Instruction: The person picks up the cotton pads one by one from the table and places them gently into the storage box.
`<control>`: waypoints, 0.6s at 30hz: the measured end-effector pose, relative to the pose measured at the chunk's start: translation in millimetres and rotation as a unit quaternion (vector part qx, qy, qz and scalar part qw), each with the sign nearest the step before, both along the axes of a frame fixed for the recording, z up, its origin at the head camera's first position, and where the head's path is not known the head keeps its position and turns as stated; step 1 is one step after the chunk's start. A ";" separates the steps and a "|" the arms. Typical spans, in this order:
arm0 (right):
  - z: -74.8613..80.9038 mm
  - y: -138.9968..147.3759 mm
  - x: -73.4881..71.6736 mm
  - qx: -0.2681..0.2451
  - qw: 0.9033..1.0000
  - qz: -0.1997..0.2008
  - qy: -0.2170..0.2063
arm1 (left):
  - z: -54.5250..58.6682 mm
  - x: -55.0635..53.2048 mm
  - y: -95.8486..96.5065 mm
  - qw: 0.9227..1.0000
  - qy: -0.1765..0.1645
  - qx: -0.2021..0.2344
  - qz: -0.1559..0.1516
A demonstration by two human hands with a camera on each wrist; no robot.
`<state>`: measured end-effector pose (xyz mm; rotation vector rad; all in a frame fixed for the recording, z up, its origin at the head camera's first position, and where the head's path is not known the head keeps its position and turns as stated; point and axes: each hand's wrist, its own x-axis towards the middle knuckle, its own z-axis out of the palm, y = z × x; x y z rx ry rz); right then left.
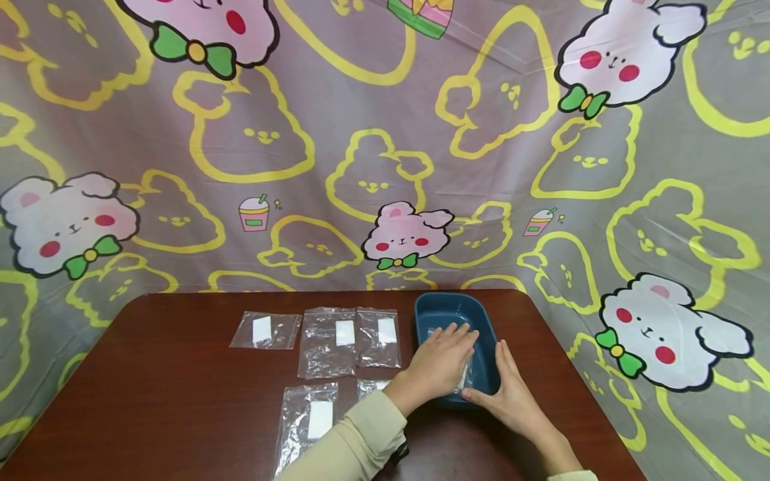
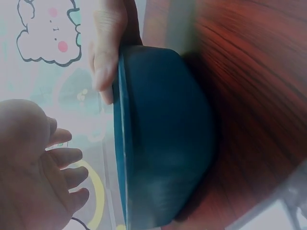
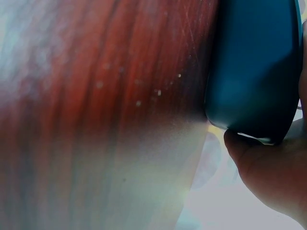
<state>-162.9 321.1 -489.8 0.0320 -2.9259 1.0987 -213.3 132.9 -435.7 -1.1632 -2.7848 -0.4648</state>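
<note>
- Cartoon-printed cloth (image 1: 373,107) hangs behind and beside a brown table (image 1: 174,401), its pattern showing five bunny heads with green bows among yellow outlines.
- One blue tray (image 1: 445,302) sits toward the far right of the table, with a person's two hands at it.
- Clear plastic (image 1: 461,381) lies inside the tray, mostly covered by a hand; how many pieces are there cannot be told.
- Left hand (image 1: 439,362), palm down, reaches over the plastic with fingers straight and slightly spread; whether the fingertips press on it is hidden.
- Right hand (image 1: 514,401) rests against the tray's near right corner, fingers along the right side and thumb spread apart at the near rim.
- Five clear bags (image 1: 319,362) lie flat to the left of the tray, three in a far row and two nearer, each showing one white card (image 1: 321,419).
- One left sleeve (image 1: 361,434) crosses the foreground and, with the forearm, blocks parts of the two nearer bags.
- Both wrist views face the tray's outer wall, which stands in front of whatever lies inside.
</note>
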 end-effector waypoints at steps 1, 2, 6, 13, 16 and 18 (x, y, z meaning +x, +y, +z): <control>-0.2 -0.2 -0.2 -0.001 1.000 0.000 0.002 | -0.4 0.0 -2.9 1.000 0.003 0.001 -0.001; -0.6 -0.4 -0.6 0.000 1.000 0.000 0.004 | -0.9 0.1 -5.9 1.000 0.005 0.001 0.000; -1.9 -0.4 -1.1 0.004 1.000 0.000 0.011 | -3.4 1.3 -18.5 1.000 0.015 0.002 -0.001; -1.1 -0.9 0.1 0.007 1.000 0.000 0.017 | -9.0 4.9 -47.3 0.999 -0.022 0.033 0.012; -0.4 -1.6 0.9 0.007 1.000 0.001 0.022 | -12.1 6.0 -62.3 0.998 -0.031 0.042 0.022; -0.4 -2.0 1.1 0.007 1.000 -0.001 0.023 | -14.6 6.9 -73.6 0.998 -0.034 0.052 0.028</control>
